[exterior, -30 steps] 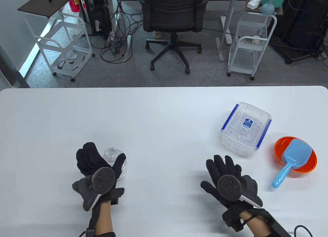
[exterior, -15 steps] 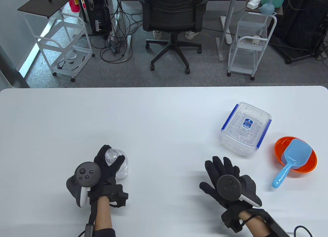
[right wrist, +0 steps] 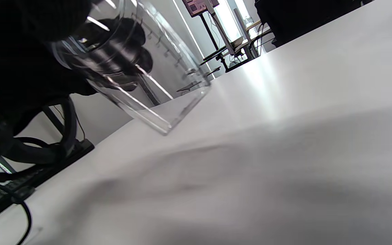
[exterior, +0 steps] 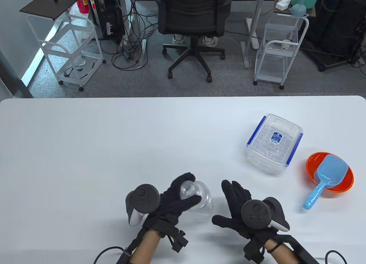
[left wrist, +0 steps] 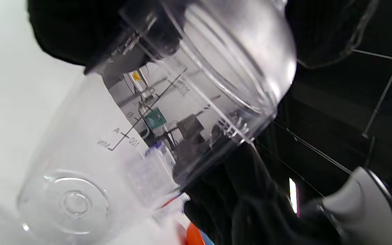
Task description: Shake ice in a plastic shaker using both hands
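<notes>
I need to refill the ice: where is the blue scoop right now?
In the table view, the blue scoop lies in the orange bowl at the table's right, beside the clear lidded container.

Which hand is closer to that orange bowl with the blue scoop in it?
Right. The right hand lies open just left of the orange bowl; the left hand, gripping the clear shaker, is farther left.

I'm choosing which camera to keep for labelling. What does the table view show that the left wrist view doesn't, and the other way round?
Only the table view shows the open right hand beside the shaker, the clear lidded container and the blue scoop lying in the orange bowl. Only the left wrist view shows the shaker's printed measuring marks and its round base. Both show the left hand gripping the shaker over the white table.
</notes>
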A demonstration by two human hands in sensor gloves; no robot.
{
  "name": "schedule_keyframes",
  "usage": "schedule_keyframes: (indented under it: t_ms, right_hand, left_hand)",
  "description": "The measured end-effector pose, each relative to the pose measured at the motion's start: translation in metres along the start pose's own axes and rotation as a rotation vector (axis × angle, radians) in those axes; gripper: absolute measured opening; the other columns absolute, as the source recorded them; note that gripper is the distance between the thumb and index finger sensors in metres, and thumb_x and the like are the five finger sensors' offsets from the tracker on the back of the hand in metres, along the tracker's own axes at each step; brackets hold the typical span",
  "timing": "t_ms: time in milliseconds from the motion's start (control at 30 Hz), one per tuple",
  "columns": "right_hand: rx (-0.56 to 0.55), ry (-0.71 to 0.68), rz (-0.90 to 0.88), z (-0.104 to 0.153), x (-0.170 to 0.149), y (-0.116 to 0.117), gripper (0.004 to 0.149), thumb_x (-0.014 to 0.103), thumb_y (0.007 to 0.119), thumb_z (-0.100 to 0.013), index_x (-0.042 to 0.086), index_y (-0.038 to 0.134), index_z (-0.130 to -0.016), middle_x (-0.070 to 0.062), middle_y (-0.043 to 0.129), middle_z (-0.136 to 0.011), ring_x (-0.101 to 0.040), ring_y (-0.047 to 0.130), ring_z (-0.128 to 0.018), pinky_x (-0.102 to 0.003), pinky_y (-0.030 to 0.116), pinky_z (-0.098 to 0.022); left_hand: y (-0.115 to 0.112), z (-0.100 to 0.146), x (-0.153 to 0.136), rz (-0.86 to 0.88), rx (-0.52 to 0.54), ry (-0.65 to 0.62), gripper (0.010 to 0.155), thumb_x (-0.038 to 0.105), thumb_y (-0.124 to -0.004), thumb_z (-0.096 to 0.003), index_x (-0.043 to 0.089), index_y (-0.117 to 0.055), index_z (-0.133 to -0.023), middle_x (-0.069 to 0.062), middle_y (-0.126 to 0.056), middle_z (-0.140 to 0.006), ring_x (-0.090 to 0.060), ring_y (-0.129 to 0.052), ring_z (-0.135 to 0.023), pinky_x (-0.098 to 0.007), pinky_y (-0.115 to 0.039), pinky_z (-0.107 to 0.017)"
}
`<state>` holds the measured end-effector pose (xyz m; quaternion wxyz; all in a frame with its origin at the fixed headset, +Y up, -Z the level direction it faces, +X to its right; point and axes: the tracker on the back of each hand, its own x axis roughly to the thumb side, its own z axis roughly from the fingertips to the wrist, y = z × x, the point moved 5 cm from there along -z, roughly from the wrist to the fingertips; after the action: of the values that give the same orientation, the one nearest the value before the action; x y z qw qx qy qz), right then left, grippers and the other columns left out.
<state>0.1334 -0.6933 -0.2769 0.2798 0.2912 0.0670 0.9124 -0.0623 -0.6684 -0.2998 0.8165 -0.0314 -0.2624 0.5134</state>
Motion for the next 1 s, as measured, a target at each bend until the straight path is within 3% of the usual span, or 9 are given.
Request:
schedule_keyframes:
  t_ms: [100, 233, 333, 567, 667, 733, 900, 1000]
  right_hand:
    - [-0.02, -0.062, -0.113, 0.0, 0.006, 0.001, 0.114, 0.059, 0.072, -0.045, -0.003, -0.005, -0.103, -0.03, 0.025, -0.114, -0.065, 0.039, -0.098, -0.081, 0.041, -0.06]
    - [-0.016, -0.105, -0.203, 0.0, 0.006, 0.004, 0.115, 0.057, 0.077, -0.042, -0.002, -0.002, -0.103, -0.027, 0.037, -0.113, -0.059, 0.055, -0.097, -0.075, 0.055, -0.062]
    - [-0.041, -0.107, -0.158, -0.001, 0.009, 0.0, 0.114, 0.059, 0.078, -0.041, -0.003, 0.009, -0.106, -0.026, 0.047, -0.11, -0.055, 0.066, -0.094, -0.072, 0.062, -0.06]
    - [-0.073, -0.1, -0.072, 0.001, 0.012, -0.006, 0.11, 0.06, 0.079, -0.041, -0.005, 0.019, -0.107, -0.029, 0.054, -0.107, -0.054, 0.074, -0.088, -0.067, 0.071, -0.056]
    - [-0.071, -0.049, 0.092, 0.004, 0.006, -0.004, 0.109, 0.06, 0.08, -0.04, -0.004, 0.023, -0.108, -0.028, 0.056, -0.107, -0.054, 0.076, -0.087, -0.065, 0.074, -0.056]
    - [-0.083, -0.031, 0.11, 0.003, 0.003, -0.005, 0.109, 0.06, 0.08, -0.039, -0.004, 0.024, -0.107, -0.027, 0.056, -0.107, -0.053, 0.077, -0.087, -0.064, 0.075, -0.057]
    - [-0.131, -0.034, 0.05, 0.005, 0.002, -0.014, 0.108, 0.059, 0.08, -0.04, -0.005, 0.024, -0.107, -0.028, 0.055, -0.107, -0.054, 0.076, -0.087, -0.065, 0.075, -0.056]
    - [-0.138, -0.027, 0.071, 0.005, 0.001, -0.016, 0.108, 0.059, 0.08, -0.04, -0.005, 0.023, -0.107, -0.028, 0.055, -0.107, -0.054, 0.075, -0.088, -0.065, 0.074, -0.057]
  left_hand:
    - [-0.019, -0.001, 0.012, 0.04, -0.062, -0.058, 0.076, 0.061, -0.073, -0.0539, 0.025, -0.037, -0.11, -0.033, -0.051, -0.114, -0.06, -0.068, -0.097, -0.063, -0.069, -0.067]
    - [-0.019, 0.001, 0.017, 0.066, -0.042, -0.101, 0.076, 0.059, -0.076, -0.0528, 0.025, -0.039, -0.109, -0.034, -0.052, -0.114, -0.061, -0.068, -0.096, -0.063, -0.068, -0.067]
    - [-0.016, 0.0, 0.014, 0.104, -0.032, -0.086, 0.076, 0.061, -0.075, -0.0531, 0.024, -0.039, -0.109, -0.033, -0.054, -0.113, -0.059, -0.07, -0.096, -0.062, -0.069, -0.067]
    - [-0.01, 0.001, 0.007, 0.177, -0.007, -0.065, 0.076, 0.061, -0.074, -0.0539, 0.024, -0.039, -0.109, -0.033, -0.054, -0.113, -0.057, -0.071, -0.096, -0.06, -0.07, -0.068]
    - [0.017, 0.005, 0.007, 0.275, 0.124, -0.075, 0.076, 0.06, -0.075, -0.054, 0.023, -0.039, -0.109, -0.033, -0.053, -0.113, -0.059, -0.069, -0.096, -0.062, -0.068, -0.067]
    - [0.039, 0.01, 0.008, 0.136, 0.197, -0.072, 0.075, 0.058, -0.077, -0.0538, 0.02, -0.042, -0.109, -0.035, -0.056, -0.112, -0.061, -0.068, -0.096, -0.064, -0.066, -0.066]
    - [0.096, 0.018, -0.009, -0.499, 0.261, 0.069, 0.076, 0.061, -0.076, -0.0515, 0.021, -0.046, -0.108, -0.032, -0.064, -0.111, -0.055, -0.074, -0.095, -0.062, -0.069, -0.065]
    - [0.129, 0.029, -0.035, -0.643, 0.286, 0.208, 0.076, 0.059, -0.077, -0.0508, 0.021, -0.046, -0.108, -0.031, -0.063, -0.112, -0.054, -0.073, -0.095, -0.063, -0.067, -0.065]
